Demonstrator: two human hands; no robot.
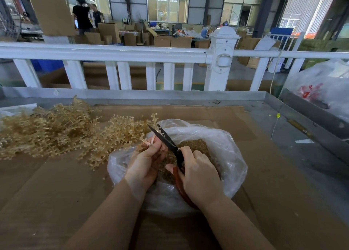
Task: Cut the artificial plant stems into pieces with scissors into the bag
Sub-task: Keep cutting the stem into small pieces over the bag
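The task is in the middle, I judge. The bag (229, 142) lies open on the cardboard (56, 189) and already holds a good layer of cut brown pieces (196, 145), so many cuts are done. Left of the bag a big pile of stems (47, 130) is not yet cut, and it reaches up to the bag's left rim, so much work remains.

The left hand (144, 162) is over the left part of the bag, its fingers curled and pinching one stem (154, 120), which stands up above the bag's far rim. The right hand (198, 176) is over the middle of the bag, fingers wrapped around the red handles of the scissors (166, 139). The blades point up and away from the person and are parted only a little, close beside the held stem.

Some things are hard to see. Whether the blades already touch the stem I cannot tell, because the fingers and blades overlap there. The right hand hides most of the handles. The hands cover the near part of the bag's inside, so how full it is remains uncertain.
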